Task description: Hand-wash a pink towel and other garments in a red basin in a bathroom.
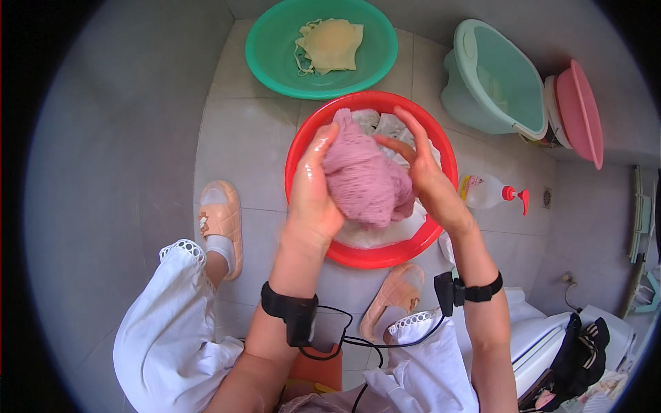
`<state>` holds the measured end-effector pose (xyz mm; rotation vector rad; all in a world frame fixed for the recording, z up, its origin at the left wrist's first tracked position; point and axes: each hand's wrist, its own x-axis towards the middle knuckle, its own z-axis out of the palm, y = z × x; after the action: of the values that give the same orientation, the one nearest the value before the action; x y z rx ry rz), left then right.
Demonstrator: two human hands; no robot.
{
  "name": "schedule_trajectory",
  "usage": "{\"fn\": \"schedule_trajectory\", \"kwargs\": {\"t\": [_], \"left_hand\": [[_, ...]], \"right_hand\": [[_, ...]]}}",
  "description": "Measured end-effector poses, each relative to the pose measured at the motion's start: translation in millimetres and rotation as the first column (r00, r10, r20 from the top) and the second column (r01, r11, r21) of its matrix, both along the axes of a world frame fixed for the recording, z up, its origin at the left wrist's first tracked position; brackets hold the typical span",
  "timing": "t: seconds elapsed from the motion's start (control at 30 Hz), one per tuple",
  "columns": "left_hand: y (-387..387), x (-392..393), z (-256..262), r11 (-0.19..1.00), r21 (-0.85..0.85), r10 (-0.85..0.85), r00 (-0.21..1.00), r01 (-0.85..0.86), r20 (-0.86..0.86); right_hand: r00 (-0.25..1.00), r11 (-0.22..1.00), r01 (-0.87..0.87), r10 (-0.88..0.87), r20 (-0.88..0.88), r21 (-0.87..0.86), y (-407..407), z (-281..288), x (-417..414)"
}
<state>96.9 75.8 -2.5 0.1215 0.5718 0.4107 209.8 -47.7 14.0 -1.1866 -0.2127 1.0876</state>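
Note:
A bunched pink knit cloth (367, 178) is held up over a red plastic basin (382, 260). My left hand (314, 180) grips its left side, with the thumb near the upper end and wet skin glistening. On the other side my right hand (428, 170) has its fingers spread, the palm side close to the cloth; whether it touches is hard to tell. White fabric (379, 231) lies in the basin under the cloth, and more whitish material shows behind it. The basin's middle is hidden by the cloth and hands.
Behind stands a green basin (263, 62) with a pale yellow garment (333, 45). To the right are a pump bottle (483, 192), a mint-green tub (465, 88) and a pink basin (578, 116). A black cable (361, 340) joins my wrist straps. Grey walls (129, 129) flank the tiled floor.

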Motion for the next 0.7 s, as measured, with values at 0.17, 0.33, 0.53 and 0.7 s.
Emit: {"fn": "schedule_trajectory", "kwargs": {"t": [0.17,0.33,0.53,0.7], "left_hand": [[-23.2,7.7,-5.9,0.971,0.232,0.057,0.998,-0.051,-0.02],[-30.0,3.4,-58.6,0.99,-0.069,-0.142,0.943,0.126,-0.3],[-18.9,-20.2,-62.1,0.959,0.157,-0.183,0.94,0.235,-0.288],[-50.5,-10.1,-107.9,0.987,-0.056,-0.16,0.946,0.151,-0.28]], "right_hand": [[0.414,0.935,-0.132,0.355,0.838,-0.33,6.8,-4.1,-0.3],[0.44,0.875,0.014,0.429,0.789,-0.484,-8.3,-39.2,8.2],[0.214,0.889,-0.197,0.45,0.867,-0.413,14.5,-15.3,-78.9],[0.635,0.872,0.236,0.195,0.748,-0.428,9.6,-97.4,-43.5]]}}
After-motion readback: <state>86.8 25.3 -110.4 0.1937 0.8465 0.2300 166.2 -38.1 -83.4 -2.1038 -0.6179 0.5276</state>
